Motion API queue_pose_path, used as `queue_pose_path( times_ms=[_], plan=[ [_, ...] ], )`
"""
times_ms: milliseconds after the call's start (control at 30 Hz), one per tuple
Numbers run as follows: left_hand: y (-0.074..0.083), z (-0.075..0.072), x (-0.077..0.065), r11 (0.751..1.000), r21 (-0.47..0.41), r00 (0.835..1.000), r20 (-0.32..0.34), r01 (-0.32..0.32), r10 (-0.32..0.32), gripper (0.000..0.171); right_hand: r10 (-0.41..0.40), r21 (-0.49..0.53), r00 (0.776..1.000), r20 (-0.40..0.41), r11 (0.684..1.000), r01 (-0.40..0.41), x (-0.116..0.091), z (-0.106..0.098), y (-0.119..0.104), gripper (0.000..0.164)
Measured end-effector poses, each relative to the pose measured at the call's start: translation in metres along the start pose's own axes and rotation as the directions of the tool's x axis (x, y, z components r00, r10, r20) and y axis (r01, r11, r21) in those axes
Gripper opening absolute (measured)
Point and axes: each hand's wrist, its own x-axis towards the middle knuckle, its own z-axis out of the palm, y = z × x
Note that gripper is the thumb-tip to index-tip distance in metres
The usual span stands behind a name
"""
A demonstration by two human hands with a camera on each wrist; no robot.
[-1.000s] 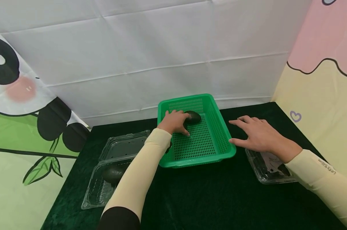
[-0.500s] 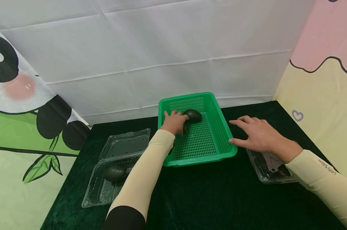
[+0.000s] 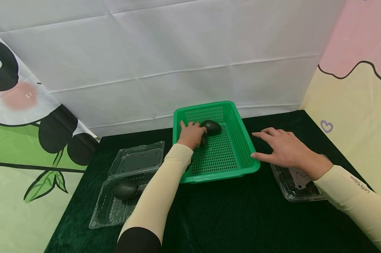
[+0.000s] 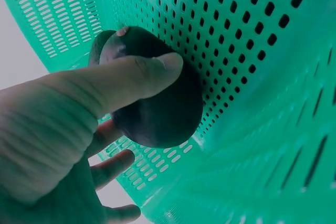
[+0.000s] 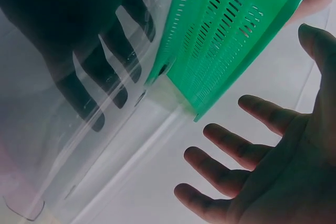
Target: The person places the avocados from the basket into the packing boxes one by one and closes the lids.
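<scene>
Currently, hands: two; left hand (image 3: 191, 136) grips an avocado (image 4: 163, 116), right hand (image 3: 280, 147) has fingers spread beside the green basket (image 3: 222, 174).
Avocados: at least three; gripped one and second avocado (image 3: 211, 127) inside basket, third avocado (image 3: 125, 190) in open box (image 3: 136, 161).
Clear boxes: two; other box (image 3: 286, 186) below right hand.
Tabletop (image 3: 225, 218): dark green cloth.
Room: white sheet (image 3: 177, 52) behind, printed sheets either side.

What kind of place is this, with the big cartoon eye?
Probably a small indoor booth, maybe for filming: a creased white sheet hangs behind, a cartoon-printed cloth hangs at the left, and a dark green velvety cloth is spread below.
</scene>
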Motion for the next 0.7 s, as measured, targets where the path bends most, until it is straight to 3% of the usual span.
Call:
queue_pose_path(
  times_ms=[533,700],
  plan=[
    [0.003,-0.008,-0.012,0.998,-0.014,0.998,-0.045,-0.054,0.054,0.06,-0.006,-0.002,1.0,-0.016,1.0,0.006,0.002,0.003,-0.003,0.083],
    [0.009,-0.02,-0.016,0.996,-0.006,0.991,-0.105,-0.086,0.085,0.061,-0.006,-0.005,1.0,-0.023,1.0,0.005,0.001,0.003,-0.003,0.083]
  ],
)
